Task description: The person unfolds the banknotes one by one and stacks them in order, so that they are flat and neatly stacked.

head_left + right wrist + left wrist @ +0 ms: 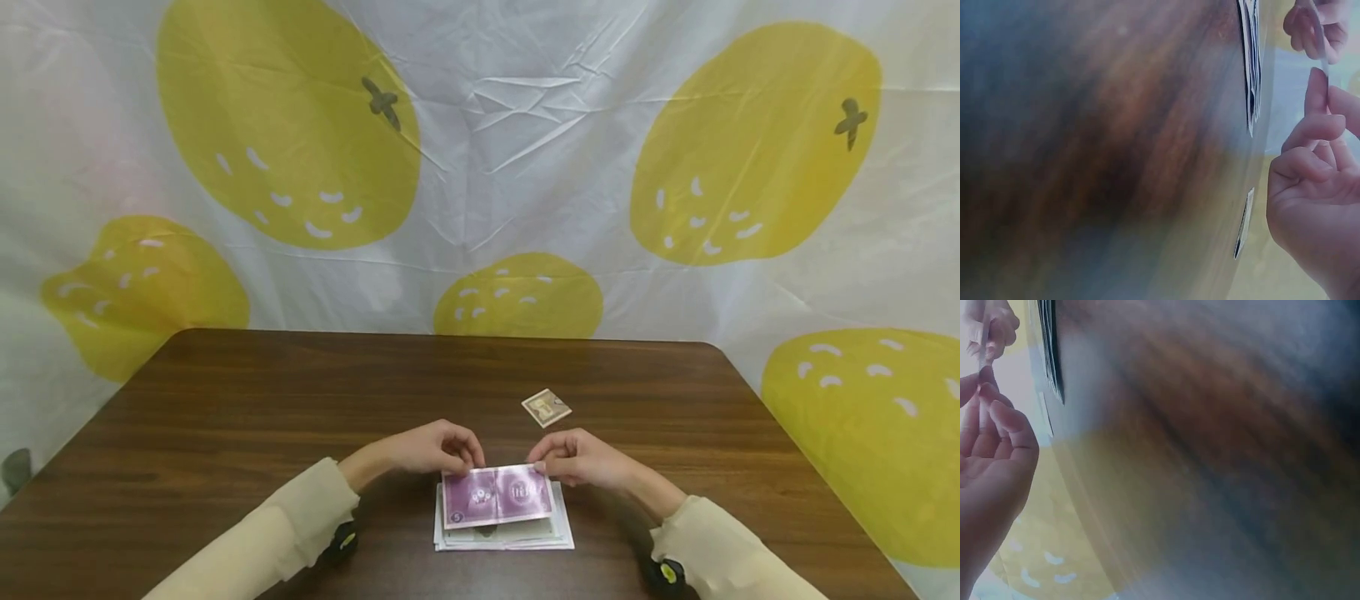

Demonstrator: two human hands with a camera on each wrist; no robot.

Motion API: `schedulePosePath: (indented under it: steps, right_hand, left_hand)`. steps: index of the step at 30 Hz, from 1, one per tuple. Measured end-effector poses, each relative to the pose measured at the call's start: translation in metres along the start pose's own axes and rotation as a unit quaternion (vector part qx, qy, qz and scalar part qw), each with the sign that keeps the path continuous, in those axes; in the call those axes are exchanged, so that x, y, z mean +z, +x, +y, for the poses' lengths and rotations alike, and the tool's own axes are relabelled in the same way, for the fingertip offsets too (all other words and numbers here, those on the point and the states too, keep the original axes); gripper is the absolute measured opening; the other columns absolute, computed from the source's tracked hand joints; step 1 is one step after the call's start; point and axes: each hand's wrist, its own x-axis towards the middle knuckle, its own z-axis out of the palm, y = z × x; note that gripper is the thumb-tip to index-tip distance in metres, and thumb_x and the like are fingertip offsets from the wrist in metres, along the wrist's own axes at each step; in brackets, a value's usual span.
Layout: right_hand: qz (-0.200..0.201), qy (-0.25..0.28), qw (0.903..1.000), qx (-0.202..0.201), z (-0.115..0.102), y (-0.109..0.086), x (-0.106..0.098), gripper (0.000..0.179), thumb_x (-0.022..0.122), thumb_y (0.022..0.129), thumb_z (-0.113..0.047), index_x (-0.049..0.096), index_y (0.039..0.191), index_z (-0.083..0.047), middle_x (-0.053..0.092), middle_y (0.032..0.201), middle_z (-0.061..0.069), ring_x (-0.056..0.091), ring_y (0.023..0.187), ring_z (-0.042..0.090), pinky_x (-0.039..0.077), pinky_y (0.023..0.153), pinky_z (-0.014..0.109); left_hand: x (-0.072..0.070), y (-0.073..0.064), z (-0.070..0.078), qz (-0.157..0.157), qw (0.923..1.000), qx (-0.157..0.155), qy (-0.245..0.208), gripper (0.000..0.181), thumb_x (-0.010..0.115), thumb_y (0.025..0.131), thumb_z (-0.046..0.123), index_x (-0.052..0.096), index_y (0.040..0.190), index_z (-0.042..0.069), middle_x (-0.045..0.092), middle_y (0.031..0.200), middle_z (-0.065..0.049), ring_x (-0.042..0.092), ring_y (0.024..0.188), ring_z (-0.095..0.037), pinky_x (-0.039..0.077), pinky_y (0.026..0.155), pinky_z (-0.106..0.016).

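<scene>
While both the left hand [438, 450] and right hand [577, 458] pinch the purple note [497, 495] at lower centre, keep its corners level above the stack [504, 537].

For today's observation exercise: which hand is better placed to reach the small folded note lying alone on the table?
Probably the right hand. The small folded note lies just beyond it, on its side of the purple note. The left hand is farther off. Both hands pinch the purple note's far edge above the stack.
</scene>
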Motion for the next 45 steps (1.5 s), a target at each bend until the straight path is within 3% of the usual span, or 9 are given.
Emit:
schedulePosePath:
  steps: [9,25,30,36,40,45]
  right_hand:
    - [-0.031,-0.065,0.9972,-0.022,-0.001,-0.003,0.002,0.016,0.058,0.081,-0.002,0.057,0.093,0.009,0.057,0.067,0.004,0.04,0.05,0.003,0.032,0.045,0.017]
    - [-0.03,-0.136,0.99,-0.02,0.003,-0.001,0.002,0.014,0.062,0.078,-0.002,0.06,0.091,0.003,0.056,0.075,0.004,0.046,0.06,0.007,0.036,0.047,0.018]
    - [-0.02,-0.175,0.9838,-0.035,0.003,0.0,0.004,0.014,0.065,0.074,-0.002,0.061,0.088,0.001,0.056,0.071,0.0,0.049,0.063,0.007,0.038,0.054,0.019]
    - [-0.005,-0.219,0.9751,-0.035,0.002,0.0,0.007,0.015,0.066,0.071,-0.001,0.062,0.085,-0.005,0.053,0.068,-0.005,0.047,0.06,0.006,0.037,0.053,0.02]
    - [0.0,-0.223,0.9744,-0.03,0.001,-0.001,0.007,0.015,0.067,0.071,-0.004,0.062,0.085,-0.006,0.052,0.069,-0.005,0.045,0.06,0.007,0.036,0.052,0.02]
    - [0.018,-0.189,0.9817,-0.017,0.001,-0.001,0.0,0.015,0.067,0.074,-0.006,0.061,0.087,-0.003,0.055,0.073,-0.001,0.049,0.065,0.01,0.04,0.055,0.022]
  left_hand:
    - [0.008,0.002,0.001,-0.026,0.9979,-0.007,0.059,0.011,0.056,0.075,-0.006,0.061,0.085,-0.002,0.055,0.067,0.004,0.05,0.062,-0.004,0.04,0.055,-0.018]
    - [0.013,0.002,0.002,-0.012,0.9915,-0.02,0.128,0.008,0.06,0.073,-0.005,0.059,0.078,0.002,0.051,0.062,0.006,0.046,0.056,-0.002,0.037,0.05,-0.017]
    - [0.015,0.002,0.003,-0.002,0.9877,-0.026,0.154,0.008,0.062,0.073,-0.003,0.058,0.075,0.005,0.049,0.06,0.007,0.045,0.054,-0.002,0.036,0.049,-0.017]
    - [0.018,0.002,0.006,0.012,0.9811,-0.031,0.191,0.012,0.064,0.073,-0.002,0.056,0.071,0.007,0.048,0.059,0.008,0.044,0.053,-0.002,0.036,0.048,-0.018]
    - [0.019,0.002,0.006,0.018,0.9796,-0.03,0.198,0.014,0.064,0.074,-0.001,0.054,0.072,0.008,0.048,0.059,0.007,0.044,0.054,-0.002,0.037,0.049,-0.018]
    - [0.016,0.003,0.005,0.045,0.9798,-0.016,0.194,0.012,0.065,0.075,0.003,0.054,0.076,0.008,0.048,0.061,0.006,0.044,0.056,-0.004,0.037,0.051,-0.019]
